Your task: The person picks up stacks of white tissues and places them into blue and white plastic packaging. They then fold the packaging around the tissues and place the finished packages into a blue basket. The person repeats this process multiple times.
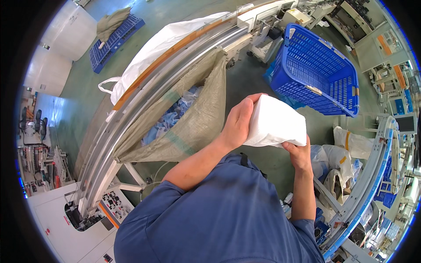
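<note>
A white rectangular bundle, smooth on top and soft-looking at its edges, is held in front of my chest. My left hand grips its left end, thumb along the upper edge. From the right, my right hand holds the lower right corner, with the thumb against the near side. The fingers beneath the bundle are hidden. What it is made of I cannot make out.
On the left, a greenish woven sack with blue and clear plastic scraps hangs by a metal rail. A blue plastic basket stands ahead right. A curved conveyor frame and white bags lie right.
</note>
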A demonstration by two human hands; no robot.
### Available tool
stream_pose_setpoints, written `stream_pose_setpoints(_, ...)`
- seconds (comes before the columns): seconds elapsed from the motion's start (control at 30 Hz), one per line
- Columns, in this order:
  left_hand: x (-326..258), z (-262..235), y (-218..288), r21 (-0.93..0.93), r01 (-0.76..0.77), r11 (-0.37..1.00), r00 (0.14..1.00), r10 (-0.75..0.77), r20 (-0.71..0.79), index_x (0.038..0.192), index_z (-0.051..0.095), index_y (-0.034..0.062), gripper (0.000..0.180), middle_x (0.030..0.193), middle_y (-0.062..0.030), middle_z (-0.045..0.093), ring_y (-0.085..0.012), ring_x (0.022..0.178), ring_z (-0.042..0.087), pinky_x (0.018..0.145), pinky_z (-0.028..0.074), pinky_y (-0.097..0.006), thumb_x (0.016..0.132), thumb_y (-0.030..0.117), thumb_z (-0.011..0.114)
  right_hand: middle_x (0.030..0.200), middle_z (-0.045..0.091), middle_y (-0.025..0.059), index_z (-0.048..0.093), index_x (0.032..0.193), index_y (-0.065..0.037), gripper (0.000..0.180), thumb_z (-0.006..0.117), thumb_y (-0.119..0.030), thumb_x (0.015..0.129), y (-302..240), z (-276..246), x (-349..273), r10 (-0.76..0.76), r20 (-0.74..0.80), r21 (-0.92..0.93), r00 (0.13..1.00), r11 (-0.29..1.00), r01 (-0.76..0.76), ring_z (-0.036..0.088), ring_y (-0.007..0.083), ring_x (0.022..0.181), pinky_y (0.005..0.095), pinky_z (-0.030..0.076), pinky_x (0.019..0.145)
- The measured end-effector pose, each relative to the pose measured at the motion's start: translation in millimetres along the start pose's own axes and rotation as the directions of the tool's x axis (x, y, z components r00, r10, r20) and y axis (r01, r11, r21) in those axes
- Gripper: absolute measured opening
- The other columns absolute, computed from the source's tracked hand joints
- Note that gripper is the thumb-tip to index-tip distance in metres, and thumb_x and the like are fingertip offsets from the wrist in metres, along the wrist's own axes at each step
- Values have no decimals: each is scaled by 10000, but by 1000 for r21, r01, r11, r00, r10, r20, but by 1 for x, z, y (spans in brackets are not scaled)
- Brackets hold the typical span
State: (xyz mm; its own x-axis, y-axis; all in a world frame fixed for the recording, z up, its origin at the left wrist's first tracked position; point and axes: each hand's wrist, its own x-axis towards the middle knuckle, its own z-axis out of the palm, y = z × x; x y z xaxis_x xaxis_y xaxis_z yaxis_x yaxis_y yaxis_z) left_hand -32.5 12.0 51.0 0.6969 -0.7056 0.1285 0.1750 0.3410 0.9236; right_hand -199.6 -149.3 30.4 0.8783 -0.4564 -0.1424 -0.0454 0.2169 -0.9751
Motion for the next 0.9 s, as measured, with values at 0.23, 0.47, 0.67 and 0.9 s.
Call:
stream_pose_setpoints(0.23, 9, -18, -16, -185, 232, 955, 958, -257, -124, 1204, 563, 0, 545, 1087, -100, 646, -177, 984, 621, 873, 504, -336, 1028, 461, 330, 1121, 638, 70, 543, 1226, 15, 590, 806, -74, 706, -36, 22, 0, -29, 75, -213, 997, 976, 44, 593, 162, 1050, 311, 471, 918)
stream_pose_setpoints(0.47, -1, -14, -30, -676, 317, 665, 929, -363, 78, 1326, 459, 0, 752, 1297, -161, 559, -262, 1156, 582, 963, 482, -389, 976, 628, 237, 987, 668, 75, 586, 1158, 18, 491, 772, -115, 724, -40, 27, 14, -27, 10, -379, 1000, 925, 28, 628, 141, 891, 299, 499, 802)
stream_pose_setpoints(0.67, -10, -21, -46, -624, 359, 694, 896, -443, 23, 1362, 441, -13, 838, 1353, -143, 531, -278, 1244, 517, 1081, 371, -416, 935, 688, 274, 884, 664, 86, 614, 1066, 68, 452, 756, -233, 760, -45, 34, 28, 53, -123, -457, 991, 884, -103, 607, 134, 790, 280, 488, 714)
stream_pose_setpoints(0.9, -28, -43, -86, -800, 391, 456, 794, -607, 42, 1322, 520, 90, 788, 1325, -120, 557, -313, 1204, 534, 1048, 397, -474, 868, 727, 418, 962, 661, 61, 602, 1106, 52, 442, 734, -217, 781, -46, 32, 24, 174, 102, -231, 979, 962, -147, 603, 117, 868, 268, 476, 772)
